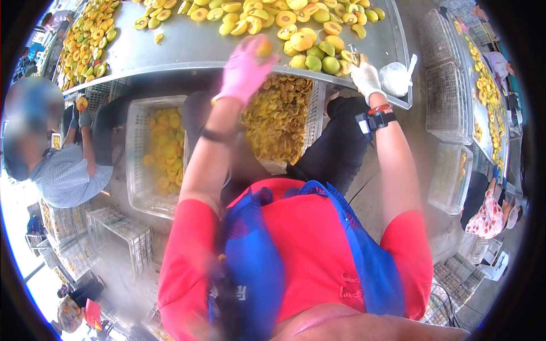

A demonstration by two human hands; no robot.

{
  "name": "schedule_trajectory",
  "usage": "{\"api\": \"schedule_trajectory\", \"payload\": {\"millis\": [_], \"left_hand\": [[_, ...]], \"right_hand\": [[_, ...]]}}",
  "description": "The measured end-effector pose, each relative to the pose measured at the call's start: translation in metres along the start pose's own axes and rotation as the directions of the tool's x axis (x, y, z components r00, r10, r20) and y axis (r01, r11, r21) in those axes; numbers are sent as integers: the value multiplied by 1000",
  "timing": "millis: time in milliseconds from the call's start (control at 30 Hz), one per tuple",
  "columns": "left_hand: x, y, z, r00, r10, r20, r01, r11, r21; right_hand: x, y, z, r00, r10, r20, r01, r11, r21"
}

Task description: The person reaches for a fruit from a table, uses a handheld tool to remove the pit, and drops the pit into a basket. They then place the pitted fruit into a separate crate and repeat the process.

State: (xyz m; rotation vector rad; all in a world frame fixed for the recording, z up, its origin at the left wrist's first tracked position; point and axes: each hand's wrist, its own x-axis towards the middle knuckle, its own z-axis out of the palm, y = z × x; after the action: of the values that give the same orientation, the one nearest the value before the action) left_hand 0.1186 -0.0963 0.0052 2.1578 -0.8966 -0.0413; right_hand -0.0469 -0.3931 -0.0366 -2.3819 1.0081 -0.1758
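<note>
My left hand (247, 65), in a pink glove and slightly blurred, is over the front edge of the metal table (187, 48) with a yellow-orange fruit (264, 49) at its fingers. At the right, my right hand (363, 73) wears a white glove and is closed around a small metal tool (353, 50). The tool's tip is beside the pile of yellow and green fruit (318, 45). Several green fruits lie between my two hands. Below them, a crate of brownish-yellow scraps (278, 113) stands between my legs.
A white crate of yellow fruit (165, 145) stands left of my legs. A tied plastic bag (394, 78) is at the table's right corner. A co-worker (68, 165) sits at the left, another (488, 213) at the far right. Stacked crates (446, 102) stand at the right.
</note>
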Motion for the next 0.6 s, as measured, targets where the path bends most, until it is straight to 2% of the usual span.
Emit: {"api": "schedule_trajectory", "payload": {"millis": [33, 133, 167, 200, 267, 300, 333, 400, 433, 467, 500, 533, 600], "left_hand": [[18, 3, 23, 999, 10, 32, -11, 999, 37], [61, 17, 83, 987, -14, 157, -13, 985, 170], [70, 19, 96, 978, -33, 204, -12, 976, 216], [78, 18, 102, 965, -42, 257, -24, 968, 249], [91, 15, 112, 930, -65, 362, -55, 948, 312], [96, 1, 117, 946, 3, 325, -114, 940, 323], [98, -7, 114, 958, -37, 284, -52, 952, 301], [98, -25, 103, 971, -127, 203, 72, 964, 257], [96, -33, 85, 948, -222, 226, 229, 973, -3], [91, -42, 63, 914, -307, 267, 374, 892, -254], [82, -43, 41, 883, -347, 315, 468, 658, -589], [75, -46, 27, 902, -318, 290, 423, 523, -740], [56, -49, -5, 949, -178, 260, 311, 397, -863]], "right_hand": [[15, 9, 0, 1000, 1, -24, -3, 998, -62], [49, 27, 3, 989, 142, 25, -140, 987, -84], [65, 39, 9, 976, 136, 168, -106, 979, -172], [66, 38, 15, 972, 148, 182, -148, 989, -12], [61, 18, 38, 963, 166, 210, -226, 926, 303], [68, 15, 53, 968, 120, 222, -180, 945, 274], [73, 11, 68, 969, 76, 235, -136, 959, 249], [47, -55, 54, 865, 235, 444, -387, 875, 291], [55, -48, 78, 907, 126, 403, -296, 870, 395], [67, -39, 116, 936, 15, 351, -199, 846, 495], [73, -41, 142, 953, -96, 287, -97, 802, 589], [61, -67, 130, 936, -90, 341, -102, 857, 505], [40, -102, 98, 910, -108, 400, -40, 938, 345]]}}
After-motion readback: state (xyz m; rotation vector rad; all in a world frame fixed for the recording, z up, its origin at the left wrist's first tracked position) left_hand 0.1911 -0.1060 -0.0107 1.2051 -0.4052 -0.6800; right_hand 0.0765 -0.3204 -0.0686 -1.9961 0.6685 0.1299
